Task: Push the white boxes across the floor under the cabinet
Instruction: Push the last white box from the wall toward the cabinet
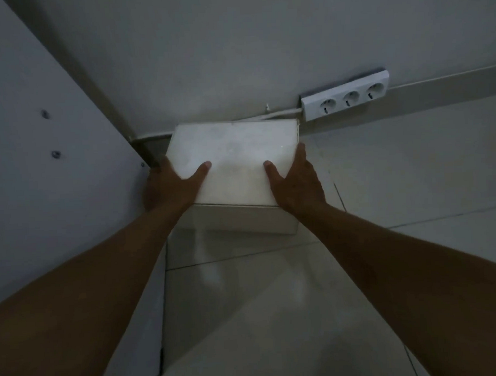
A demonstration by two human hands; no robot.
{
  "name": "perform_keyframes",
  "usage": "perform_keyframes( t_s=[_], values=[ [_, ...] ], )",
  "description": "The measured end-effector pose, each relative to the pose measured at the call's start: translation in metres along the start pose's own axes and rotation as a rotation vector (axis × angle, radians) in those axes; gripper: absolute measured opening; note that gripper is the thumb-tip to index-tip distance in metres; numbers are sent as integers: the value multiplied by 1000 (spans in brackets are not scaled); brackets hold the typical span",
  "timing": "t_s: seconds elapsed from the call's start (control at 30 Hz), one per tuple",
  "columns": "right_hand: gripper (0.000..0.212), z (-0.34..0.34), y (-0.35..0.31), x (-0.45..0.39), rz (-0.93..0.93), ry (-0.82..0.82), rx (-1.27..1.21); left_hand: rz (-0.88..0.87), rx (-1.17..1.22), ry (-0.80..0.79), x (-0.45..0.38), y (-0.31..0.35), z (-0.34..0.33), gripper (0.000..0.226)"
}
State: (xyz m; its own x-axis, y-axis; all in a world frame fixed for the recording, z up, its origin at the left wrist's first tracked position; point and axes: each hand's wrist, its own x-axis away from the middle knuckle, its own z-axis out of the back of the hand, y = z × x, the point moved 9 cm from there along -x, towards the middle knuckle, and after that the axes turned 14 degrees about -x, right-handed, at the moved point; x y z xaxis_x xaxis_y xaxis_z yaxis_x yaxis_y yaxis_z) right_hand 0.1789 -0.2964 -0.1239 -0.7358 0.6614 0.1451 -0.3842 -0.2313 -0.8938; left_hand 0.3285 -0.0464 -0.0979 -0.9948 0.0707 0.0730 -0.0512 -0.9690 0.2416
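A white box (234,157) sits on the tiled floor with its far edge close to the wall, beside the white cabinet side panel (41,174) at the left. My left hand (170,185) clasps the box's left side, thumb lying on the lid. On the opposite side my right hand (296,180) clasps the right edge, its thumb also on top. A second, lower white box face (242,219) shows beneath the lid; whether it is a separate box is unclear. The fingers of both hands are hidden behind the box sides.
A white triple power socket strip (346,96) is fixed on the skirting to the right of the box, with a cable (280,112) running behind the box. Glossy light floor tiles (274,300) spread toward me. Screws dot the cabinet panel.
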Motion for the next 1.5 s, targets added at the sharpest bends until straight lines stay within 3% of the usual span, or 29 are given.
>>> perform_keyframes(
  t_s=[0.17, 0.33, 0.8, 1.0, 1.5],
  values=[
    [94, 0, 3, 0, -16, -20, -123, 107, 14, -97, -4, 1, 5, 127],
    [93, 18, 5, 18, -29, -33, -104, 106, 64, -86, 20, -4, 7, 128],
    [90, 141, -23, 142, -60, 190, -81, -62, 99, 58, 142, 44, 71, 114],
    [93, 183, -29, 202, -101, 276, -66, -139, 102, 23, 186, 61, 90, 115],
    [92, 239, -36, 369, -99, 402, -78, -279, 93, 75, 327, 27, 158, 121]
  ],
)
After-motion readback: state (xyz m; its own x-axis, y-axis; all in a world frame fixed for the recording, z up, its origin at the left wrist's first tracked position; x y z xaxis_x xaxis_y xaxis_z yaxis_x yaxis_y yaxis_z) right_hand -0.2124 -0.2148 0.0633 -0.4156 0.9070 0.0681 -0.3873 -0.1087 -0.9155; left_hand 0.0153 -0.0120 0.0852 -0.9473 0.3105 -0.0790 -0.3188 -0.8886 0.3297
